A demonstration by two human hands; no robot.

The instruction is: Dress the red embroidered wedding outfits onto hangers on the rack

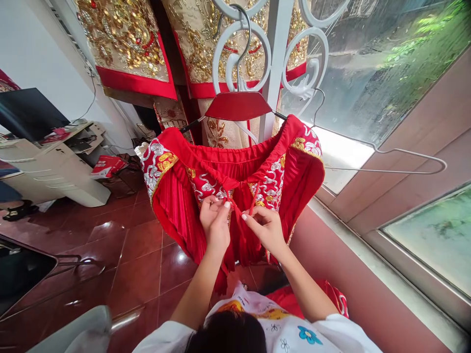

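A red pleated skirt (176, 196) with silver and gold embroidery hangs in front of me by its waistband. It is on a red-topped hanger (238, 106) whose metal hook goes up over white scrolled ironwork. Both my hands are at the front of the waistband, working on a thin red drawstring (235, 212). My left hand (215, 223) pinches one part of the string between thumb and fingers. On the other side, my right hand (265, 226) pinches another part, a little lower. The strings cross between the two hands; whether they are knotted is hard to make out.
Gold-sequinned garments with red hems (128, 44) hang behind the white ironwork (274, 63). A bare wire hanger (405, 169) sticks out at right beside the window. To the left stand a desk (55, 171) with a monitor (29, 115), and a person's foot (20, 211) shows there.
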